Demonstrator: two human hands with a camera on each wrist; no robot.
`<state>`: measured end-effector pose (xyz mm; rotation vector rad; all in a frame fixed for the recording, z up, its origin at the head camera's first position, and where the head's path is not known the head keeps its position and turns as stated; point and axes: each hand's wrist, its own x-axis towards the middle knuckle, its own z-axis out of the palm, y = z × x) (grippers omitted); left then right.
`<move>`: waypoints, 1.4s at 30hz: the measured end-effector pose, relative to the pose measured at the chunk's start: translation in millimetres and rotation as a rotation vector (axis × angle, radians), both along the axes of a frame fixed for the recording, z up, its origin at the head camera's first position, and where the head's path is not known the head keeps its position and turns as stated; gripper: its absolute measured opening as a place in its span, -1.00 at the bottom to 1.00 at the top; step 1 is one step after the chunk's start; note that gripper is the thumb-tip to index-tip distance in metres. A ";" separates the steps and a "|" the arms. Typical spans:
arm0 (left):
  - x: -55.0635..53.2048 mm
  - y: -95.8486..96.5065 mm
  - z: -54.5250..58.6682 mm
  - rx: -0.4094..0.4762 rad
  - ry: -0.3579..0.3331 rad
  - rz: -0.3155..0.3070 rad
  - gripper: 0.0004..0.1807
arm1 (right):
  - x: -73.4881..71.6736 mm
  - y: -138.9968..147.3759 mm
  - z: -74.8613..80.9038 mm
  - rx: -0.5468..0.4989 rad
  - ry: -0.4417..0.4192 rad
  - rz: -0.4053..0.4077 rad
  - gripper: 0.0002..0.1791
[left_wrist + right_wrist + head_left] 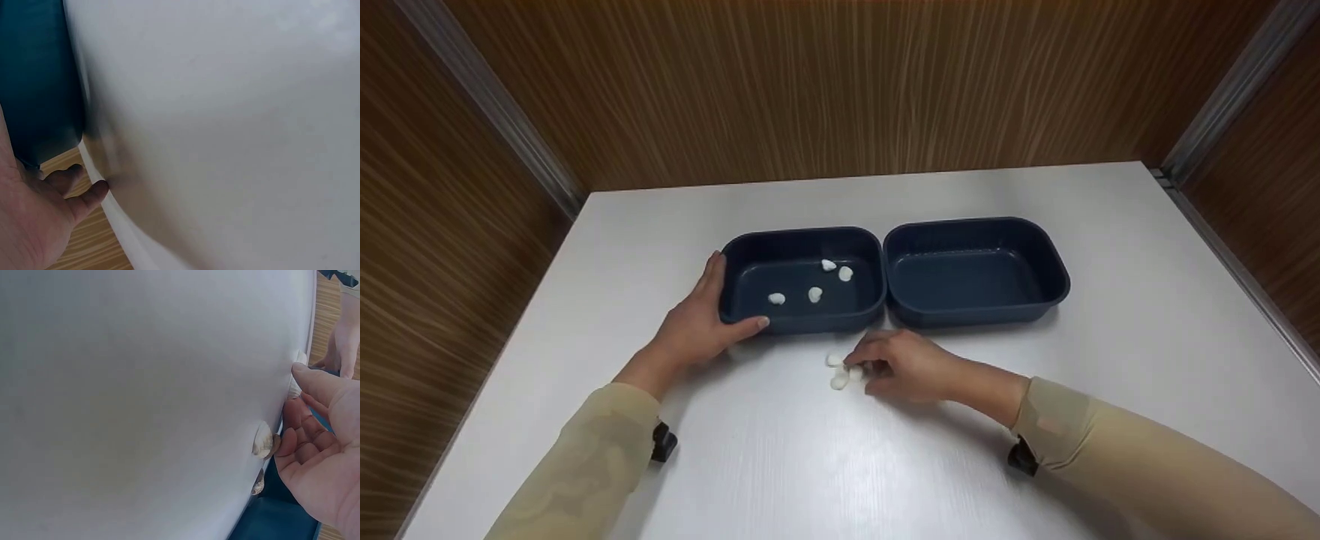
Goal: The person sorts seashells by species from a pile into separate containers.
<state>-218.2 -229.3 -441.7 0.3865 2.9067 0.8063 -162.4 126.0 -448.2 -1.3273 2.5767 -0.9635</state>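
Several small whitish seashells point(838, 381) lie on the table just in front of two dark blue trays. Over them is my right hand point(911, 367), fingers bent, thumb and index finger apart around one seashell point(294, 388); whether they grip it I cannot tell. Close by its other fingers are more seashells point(262, 440), brownish on one side. My left hand point(694, 326) rests at the near left corner of the left tray point(802, 325), fingers along its outer left wall and thumb at the front rim. Inside that tray lie several white seashells point(815, 295), spread apart.
The right tray point(982, 313) stands right beside the left one, with no shells visible inside. A white table point(780, 457) carries everything. Wood-grain panels point(840, 90) rise behind and at both sides.
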 end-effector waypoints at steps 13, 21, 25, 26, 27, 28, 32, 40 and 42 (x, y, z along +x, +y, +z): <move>0.7 0.7 0.8 0.010 0.007 -0.002 0.43 | 0.3 -1.2 1.8 0.039 -0.003 -0.011 -0.61; 0.7 0.7 1.9 0.009 0.002 -0.003 0.44 | 1.0 -0.5 1.9 0.047 -0.003 -0.011 -0.65; 0.8 0.8 1.9 0.014 0.003 -0.003 0.43 | 1.3 0.0 1.0 0.038 0.013 0.002 -0.68; 0.7 0.8 1.8 0.016 0.004 -0.003 0.43 | 1.3 0.1 0.7 0.035 0.014 0.005 -0.68; 0.6 0.8 1.6 0.017 0.004 -0.003 0.43 | 1.2 0.1 0.5 0.032 0.015 0.007 -0.68; 0.7 0.9 1.5 0.018 0.005 -0.003 0.43 | 1.2 -0.1 0.5 0.030 0.015 0.009 -0.69; 1.0 0.5 1.4 0.020 0.007 -0.004 0.43 | 0.9 -0.2 0.3 0.025 0.013 0.011 -0.70; 1.3 0.6 2.0 0.021 0.007 -0.004 0.43 | 0.7 -0.6 -0.7 0.016 0.029 0.019 -0.74; 1.7 0.4 2.1 0.022 0.003 -0.003 0.44 | 1.1 -1.2 -1.1 0.016 0.033 0.018 -0.75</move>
